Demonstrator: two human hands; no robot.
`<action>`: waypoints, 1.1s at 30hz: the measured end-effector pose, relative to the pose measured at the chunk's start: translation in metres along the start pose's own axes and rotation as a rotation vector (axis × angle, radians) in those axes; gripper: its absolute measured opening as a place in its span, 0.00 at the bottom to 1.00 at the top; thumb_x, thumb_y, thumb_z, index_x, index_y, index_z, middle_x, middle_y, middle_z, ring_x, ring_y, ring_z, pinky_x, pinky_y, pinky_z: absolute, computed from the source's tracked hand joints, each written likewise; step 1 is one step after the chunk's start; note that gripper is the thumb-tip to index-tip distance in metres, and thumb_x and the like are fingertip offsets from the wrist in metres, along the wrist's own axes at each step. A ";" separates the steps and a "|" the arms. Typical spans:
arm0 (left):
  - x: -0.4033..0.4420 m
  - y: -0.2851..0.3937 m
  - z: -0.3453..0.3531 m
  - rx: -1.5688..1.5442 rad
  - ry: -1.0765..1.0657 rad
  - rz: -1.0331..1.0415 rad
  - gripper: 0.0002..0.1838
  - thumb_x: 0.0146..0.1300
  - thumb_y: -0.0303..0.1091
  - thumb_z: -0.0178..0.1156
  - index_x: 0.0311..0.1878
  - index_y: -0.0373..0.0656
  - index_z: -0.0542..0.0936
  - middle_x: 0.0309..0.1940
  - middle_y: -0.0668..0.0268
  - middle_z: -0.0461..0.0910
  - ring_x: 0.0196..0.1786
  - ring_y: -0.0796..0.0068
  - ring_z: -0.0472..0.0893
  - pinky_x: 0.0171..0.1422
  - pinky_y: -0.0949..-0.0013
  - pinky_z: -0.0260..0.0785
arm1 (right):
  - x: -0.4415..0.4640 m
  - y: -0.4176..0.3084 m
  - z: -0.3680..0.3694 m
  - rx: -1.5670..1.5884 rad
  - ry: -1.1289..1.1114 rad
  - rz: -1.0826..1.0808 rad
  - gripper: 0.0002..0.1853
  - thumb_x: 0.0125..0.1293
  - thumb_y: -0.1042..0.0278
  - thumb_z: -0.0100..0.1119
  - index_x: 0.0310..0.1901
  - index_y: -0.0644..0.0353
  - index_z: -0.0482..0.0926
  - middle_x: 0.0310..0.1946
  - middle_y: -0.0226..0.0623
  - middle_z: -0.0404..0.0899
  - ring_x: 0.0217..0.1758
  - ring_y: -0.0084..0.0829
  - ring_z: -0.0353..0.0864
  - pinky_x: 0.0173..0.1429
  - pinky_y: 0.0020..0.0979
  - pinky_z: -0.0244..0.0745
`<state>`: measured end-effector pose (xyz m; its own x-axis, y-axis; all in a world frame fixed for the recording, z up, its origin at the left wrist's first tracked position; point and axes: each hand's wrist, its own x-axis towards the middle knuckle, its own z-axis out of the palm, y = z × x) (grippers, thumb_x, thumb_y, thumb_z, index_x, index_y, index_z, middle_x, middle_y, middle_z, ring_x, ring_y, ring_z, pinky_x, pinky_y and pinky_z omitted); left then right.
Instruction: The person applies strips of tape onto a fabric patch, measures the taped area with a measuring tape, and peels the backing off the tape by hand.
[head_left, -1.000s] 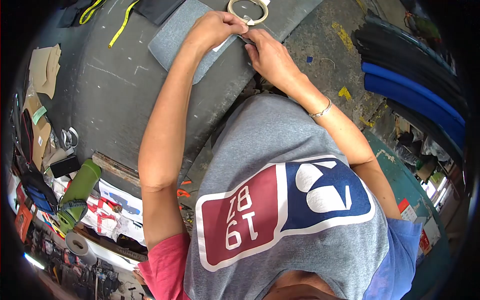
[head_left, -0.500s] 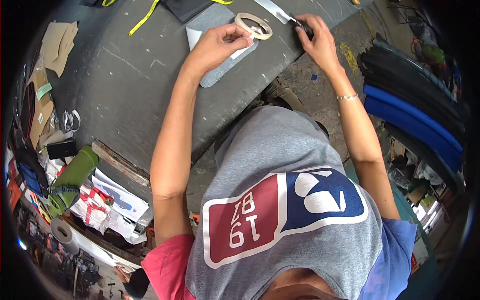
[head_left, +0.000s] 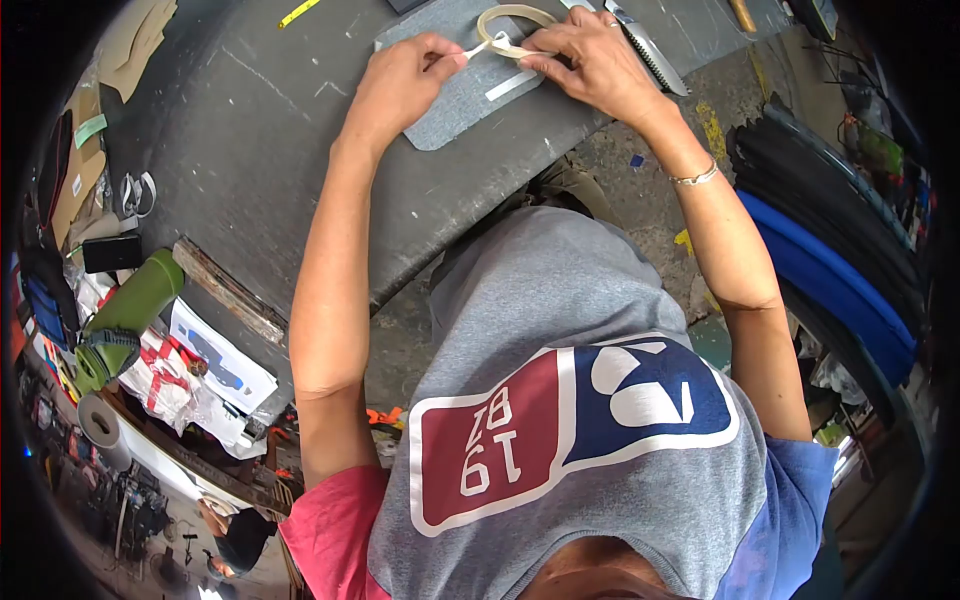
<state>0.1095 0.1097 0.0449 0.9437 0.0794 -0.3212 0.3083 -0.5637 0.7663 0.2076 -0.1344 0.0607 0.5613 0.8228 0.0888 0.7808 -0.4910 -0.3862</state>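
Observation:
My left hand (head_left: 400, 88) pinches the loose end of a pale tape, drawn a little way off its roll. My right hand (head_left: 602, 68) has its thumb and fingers closed on the near side of the cream tape roll (head_left: 486, 20). Both hands are above a grey-blue fabric piece (head_left: 440, 118), which lies flat on the dark table (head_left: 240, 140). A short white strip (head_left: 512, 85) is on the fabric below the roll. Just right of my right hand lies a cutting tool with a pale blade (head_left: 648, 48) and a dark serrated edge.
A yellow measuring tape (head_left: 297, 13) lies at the top. The table's near edge runs diagonally below my hands. Blue and black rolls (head_left: 835, 270) stand at right. A green roll (head_left: 135, 305) and papers (head_left: 222, 355) are at lower left, with another person (head_left: 243, 538) beyond.
My right hand has let go of the cutting tool and moved left onto the tape roll. My left hand has shifted slightly left, with tape stretched between it and the roll.

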 end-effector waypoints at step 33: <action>-0.017 -0.011 0.017 -0.253 0.057 -0.037 0.12 0.70 0.36 0.69 0.52 0.43 0.88 0.39 0.70 0.88 0.42 0.80 0.84 0.50 0.73 0.76 | 0.027 0.004 0.003 0.141 -0.124 -0.216 0.20 0.64 0.81 0.61 0.55 0.49 0.84 0.52 0.33 0.78 0.61 0.39 0.78 0.64 0.44 0.72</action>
<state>0.0883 0.1006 0.0319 0.9341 0.1468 -0.3254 0.3565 -0.3369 0.8714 0.2252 -0.1136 0.0591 0.3411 0.9371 0.0736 0.8283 -0.2627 -0.4949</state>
